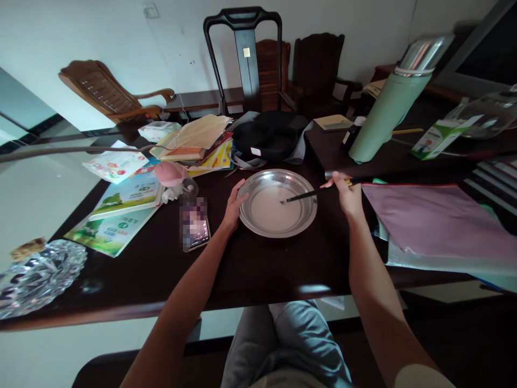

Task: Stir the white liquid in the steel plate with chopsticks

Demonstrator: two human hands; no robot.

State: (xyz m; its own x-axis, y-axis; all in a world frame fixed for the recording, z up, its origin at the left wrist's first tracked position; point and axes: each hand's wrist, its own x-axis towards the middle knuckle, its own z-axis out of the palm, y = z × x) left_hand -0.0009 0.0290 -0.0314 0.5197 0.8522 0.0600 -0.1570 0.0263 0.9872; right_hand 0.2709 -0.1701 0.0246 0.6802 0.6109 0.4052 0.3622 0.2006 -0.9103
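Observation:
A round metal basin with pale liquid in it sits on the dark wooden table in front of me. My left hand rests against the basin's left rim, fingers curled on its edge. My right hand, just right of the basin, grips dark chopsticks whose tips reach into the liquid near the middle of the basin.
A phone lies left of the basin, beside a pink-lidded bottle and books. A black bag and green thermos stand behind. Purple folders lie right, a glass ashtray far left.

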